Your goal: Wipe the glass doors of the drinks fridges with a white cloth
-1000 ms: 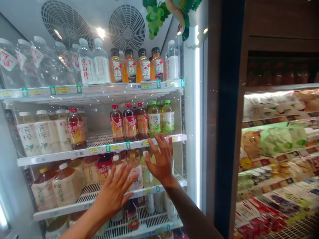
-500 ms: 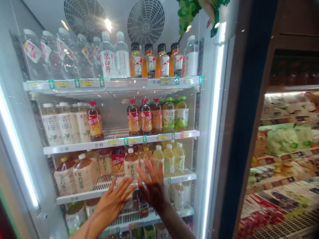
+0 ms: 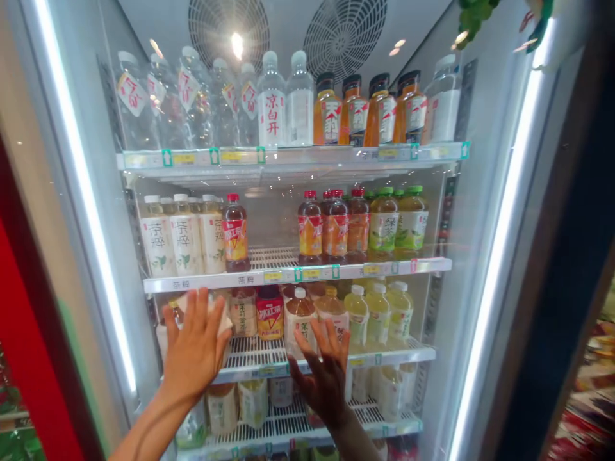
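Note:
My left hand [image 3: 195, 349] lies flat and open, fingers spread upward, against the glass door [image 3: 485, 211] of a drinks cooler, in front of large tea bottles [image 3: 166, 320] on the third shelf. My right hand [image 3: 324, 378] is also open, fingers spread, pressed to the glass a little lower and to the right, below a brown tea bottle [image 3: 300, 314]. Neither hand holds anything. The hands are about a hand's width apart.
Behind the glass, wire shelves [image 3: 298, 275] carry water bottles [image 3: 271, 102], orange drinks [image 3: 379, 109], red-capped tea [image 3: 310, 227] and green tea [image 3: 384, 221]. Lit strips run down both door edges [image 3: 81, 192]. A dark door frame [image 3: 562, 269] stands at the right, a red panel [image 3: 29, 346] at the left.
Both hands have slid left and down across the glass, from the right side near the second shelf to the third shelf. The cooler now fills the picture and the snack shelves at right are mostly out of view.

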A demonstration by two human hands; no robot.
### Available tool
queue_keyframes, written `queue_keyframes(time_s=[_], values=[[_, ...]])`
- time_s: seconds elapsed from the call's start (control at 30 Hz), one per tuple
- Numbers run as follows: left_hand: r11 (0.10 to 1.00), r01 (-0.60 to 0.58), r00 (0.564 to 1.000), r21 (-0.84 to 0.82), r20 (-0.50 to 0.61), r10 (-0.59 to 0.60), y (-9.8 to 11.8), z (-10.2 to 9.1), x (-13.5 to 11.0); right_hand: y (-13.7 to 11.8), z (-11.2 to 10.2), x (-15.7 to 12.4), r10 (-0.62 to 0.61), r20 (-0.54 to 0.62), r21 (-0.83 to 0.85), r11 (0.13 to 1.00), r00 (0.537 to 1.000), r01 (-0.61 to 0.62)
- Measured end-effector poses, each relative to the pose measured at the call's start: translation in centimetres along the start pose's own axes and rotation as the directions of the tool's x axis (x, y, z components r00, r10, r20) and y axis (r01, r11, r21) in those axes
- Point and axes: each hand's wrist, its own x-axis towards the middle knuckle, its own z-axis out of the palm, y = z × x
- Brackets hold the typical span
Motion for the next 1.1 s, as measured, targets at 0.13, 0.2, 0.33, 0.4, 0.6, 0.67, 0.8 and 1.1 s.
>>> queue_keyframes(time_s=[0.13, 0.2, 0.33, 0.4, 0.6, 0.67, 0.8, 1.1], values=[[0.999, 0.006, 1.000, -0.035, -0.028, -0.007, -2.1, -0.5, -1.8, 0.1, 0.6, -0.1, 0.001, -0.005, -0.024, 1.000, 1.000, -0.001], [0.995, -0.077, 0.997, -0.059, 0.007, 0.078, -1.7, -0.2, -5.5, 0.1, 0.7, 0.0, -0.005, -0.014, -0.038, 0.999, 1.000, 0.005], [0.984, -0.173, 0.983, -0.044, 0.055, 0.175, -3.5, -0.5, -6.7, 0.2, 0.7, 0.3, -0.030, -0.037, -0.052, 0.998, 0.999, 0.028], [0.994, -0.108, 0.994, -0.011, 0.026, 0.108, -5.2, -1.2, -3.8, 0.1, 0.7, 0.3, -0.028, -0.031, -0.040, 0.999, 0.999, 0.027], [0.987, -0.158, 0.986, -0.023, -0.051, 0.156, -5.3, -1.0, -4.2, 0.1, 0.7, 0.5, -0.030, -0.035, -0.023, 0.999, 0.999, 0.030], [0.986, -0.160, 0.986, -0.043, -0.047, 0.158, -5.1, -0.7, -4.9, 0.1, 0.7, 0.5, -0.041, -0.027, -0.029, 0.999, 0.999, 0.040], [0.998, -0.068, 0.996, -0.019, -0.053, 0.066, -6.4, -1.4, -0.6, 0.1, 0.7, 0.6, -0.056, -0.037, -0.042, 0.998, 0.998, 0.054], [0.976, -0.210, 0.978, -0.063, -0.010, 0.209, -0.6, 1.1, -4.2, 0.4, 0.9, 0.3, -0.064, -0.043, -0.015, 0.998, 0.997, 0.063]])
